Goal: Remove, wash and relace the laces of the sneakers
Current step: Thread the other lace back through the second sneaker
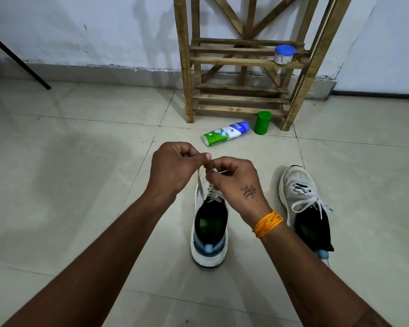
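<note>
Both hands meet at the centre of the frame, just above the toe end of the near sneaker point(209, 223). The left hand point(175, 169) has its fingers curled and pinches the lace point(200, 182) between thumb and forefinger; the right hand point(234, 179) is likewise curled, pinching the lace close to its thin tip, which sticks out to the right of its fingers. The two hands are touching or nearly so. From the left hand's pinch a flat white strand runs down to the sneaker's eyelets, where crossed lacing shows over the tongue.

The second sneaker point(305, 204) stands on the floor point(69, 185) at the right of the frame, apart from the first, fully laced with its ends lying loose.

By the look of it, the task is either early, with this lace only starting to come out, or near its end, with relacing almost finished; the picture cannot settle which. No water or basin is visible. A bottle point(226, 133) lies on its side in the upper middle, beside a green container point(262, 122) at the foot of a wooden rack point(239, 60).
</note>
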`<state>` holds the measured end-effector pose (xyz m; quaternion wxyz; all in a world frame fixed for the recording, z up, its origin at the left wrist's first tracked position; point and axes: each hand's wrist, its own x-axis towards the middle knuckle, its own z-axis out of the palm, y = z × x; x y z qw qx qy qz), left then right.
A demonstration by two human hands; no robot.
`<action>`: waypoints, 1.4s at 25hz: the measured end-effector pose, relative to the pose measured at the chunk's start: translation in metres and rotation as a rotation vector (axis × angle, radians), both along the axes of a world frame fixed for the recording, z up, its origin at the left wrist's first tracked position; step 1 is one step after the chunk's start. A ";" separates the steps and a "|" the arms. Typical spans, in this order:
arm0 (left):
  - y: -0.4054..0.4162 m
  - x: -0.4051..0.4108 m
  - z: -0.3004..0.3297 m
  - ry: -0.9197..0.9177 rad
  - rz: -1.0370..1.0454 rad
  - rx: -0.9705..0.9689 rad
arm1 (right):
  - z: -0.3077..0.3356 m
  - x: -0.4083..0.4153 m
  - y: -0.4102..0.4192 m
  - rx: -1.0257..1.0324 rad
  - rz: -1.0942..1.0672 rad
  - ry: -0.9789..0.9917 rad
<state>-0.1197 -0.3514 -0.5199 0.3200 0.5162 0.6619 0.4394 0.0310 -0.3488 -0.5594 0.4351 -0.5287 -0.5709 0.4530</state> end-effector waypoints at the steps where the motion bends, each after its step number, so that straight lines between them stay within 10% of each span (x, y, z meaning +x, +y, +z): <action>1: 0.001 0.001 0.001 -0.057 -0.025 -0.008 | 0.002 -0.002 -0.002 -0.014 0.055 0.017; 14: 0.004 -0.012 -0.025 -0.144 -0.371 -0.150 | -0.001 0.009 0.000 -0.081 0.011 0.269; 27: -0.009 -0.004 -0.041 0.747 -0.283 0.420 | -0.016 0.000 0.006 -0.232 -0.163 0.342; 35: -0.015 -0.004 -0.047 0.758 -0.192 0.478 | -0.015 0.002 0.003 -0.166 -0.147 0.101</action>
